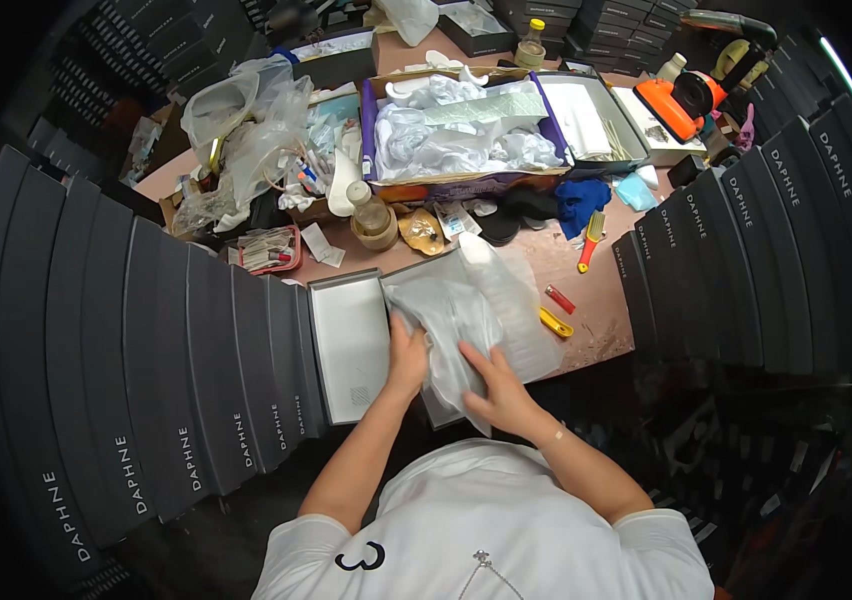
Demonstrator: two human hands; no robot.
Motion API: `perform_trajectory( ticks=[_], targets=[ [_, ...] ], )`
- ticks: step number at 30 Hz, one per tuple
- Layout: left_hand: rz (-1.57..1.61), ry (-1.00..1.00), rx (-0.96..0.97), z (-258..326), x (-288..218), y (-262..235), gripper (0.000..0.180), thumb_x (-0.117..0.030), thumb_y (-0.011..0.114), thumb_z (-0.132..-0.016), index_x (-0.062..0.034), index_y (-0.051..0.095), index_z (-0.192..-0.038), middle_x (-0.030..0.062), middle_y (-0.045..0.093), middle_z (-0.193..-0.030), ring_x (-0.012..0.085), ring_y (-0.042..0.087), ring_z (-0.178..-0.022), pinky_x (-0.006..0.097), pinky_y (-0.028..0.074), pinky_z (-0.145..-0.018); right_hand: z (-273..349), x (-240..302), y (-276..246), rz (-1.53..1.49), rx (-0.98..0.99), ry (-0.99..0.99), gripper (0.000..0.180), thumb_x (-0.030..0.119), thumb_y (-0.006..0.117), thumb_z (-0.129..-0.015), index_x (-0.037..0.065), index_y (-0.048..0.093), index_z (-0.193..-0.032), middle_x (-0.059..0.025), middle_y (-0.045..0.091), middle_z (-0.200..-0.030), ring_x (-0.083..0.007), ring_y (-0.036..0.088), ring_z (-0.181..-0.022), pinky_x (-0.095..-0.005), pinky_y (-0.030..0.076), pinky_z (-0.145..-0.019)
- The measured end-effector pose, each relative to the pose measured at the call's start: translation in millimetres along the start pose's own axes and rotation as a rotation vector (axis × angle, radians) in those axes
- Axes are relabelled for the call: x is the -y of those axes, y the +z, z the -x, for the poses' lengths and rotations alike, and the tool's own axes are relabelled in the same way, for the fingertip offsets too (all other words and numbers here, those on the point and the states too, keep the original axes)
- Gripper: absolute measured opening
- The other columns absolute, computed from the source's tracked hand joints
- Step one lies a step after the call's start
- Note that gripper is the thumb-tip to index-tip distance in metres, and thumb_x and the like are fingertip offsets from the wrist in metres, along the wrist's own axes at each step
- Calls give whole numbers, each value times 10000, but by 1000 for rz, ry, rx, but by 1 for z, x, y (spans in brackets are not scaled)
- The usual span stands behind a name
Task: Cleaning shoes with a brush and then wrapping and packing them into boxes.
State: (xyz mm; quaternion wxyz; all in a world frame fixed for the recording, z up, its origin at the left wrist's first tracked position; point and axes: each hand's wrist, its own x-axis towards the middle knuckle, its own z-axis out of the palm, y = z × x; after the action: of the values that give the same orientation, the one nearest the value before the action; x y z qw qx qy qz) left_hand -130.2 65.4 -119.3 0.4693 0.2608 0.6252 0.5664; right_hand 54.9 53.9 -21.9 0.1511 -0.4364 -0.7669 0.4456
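A translucent whitish plastic bag (446,312) lies bunched over a dark box body (436,405) in front of me; what it wraps is hidden. At its left edge, my left hand (408,358) is closed on the plastic, its fingertips partly covered by the folds. My right hand (508,398) rests on the bag's right side with thumb and fingers spread. Left of the box body is a box lid (351,345), its white inside facing up. More translucent sheeting (526,320) spreads to the right, beside a white shoe-shaped piece (474,248).
Dark shoe boxes stand stacked at left (156,360) and right (736,260). A red lighter (559,299), yellow cutter (556,322) and brush (592,242) lie at right. Behind are a glass jar (371,215), a red basket (271,250) and a large carton (466,182) of crumpled white wrapping.
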Motion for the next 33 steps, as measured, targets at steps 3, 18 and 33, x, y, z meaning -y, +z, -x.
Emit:
perform_trajectory(
  ticks=[3,18,33],
  targets=[
    [154,-283,60,4,23,32,428,-233,424,-1003,21,401,-1346,195,469,-1333,268,468,-1214,331,356,-1028,-50,-51,38,325,-19,-100,679,123,636,-773,3,387,-1393,-307,495,-1071,-449,557,-977,-457,471,-874],
    [-241,-104,135,37,73,42,659,-219,787,-776,69,449,-1264,235,531,-1236,298,566,-1105,382,448,-945,-263,-109,-48,438,-104,138,605,398,707,-790,37,479,-1218,-268,602,-995,-409,639,-867,-466,519,-721],
    [-98,-186,74,33,84,43,559,-198,776,-773,41,509,-1201,169,600,-1129,241,599,-1017,341,469,-888,-275,-147,-18,442,-164,222,449,244,701,-777,71,514,-1146,-223,536,-1080,-391,611,-960,-466,518,-782]
  ],
)
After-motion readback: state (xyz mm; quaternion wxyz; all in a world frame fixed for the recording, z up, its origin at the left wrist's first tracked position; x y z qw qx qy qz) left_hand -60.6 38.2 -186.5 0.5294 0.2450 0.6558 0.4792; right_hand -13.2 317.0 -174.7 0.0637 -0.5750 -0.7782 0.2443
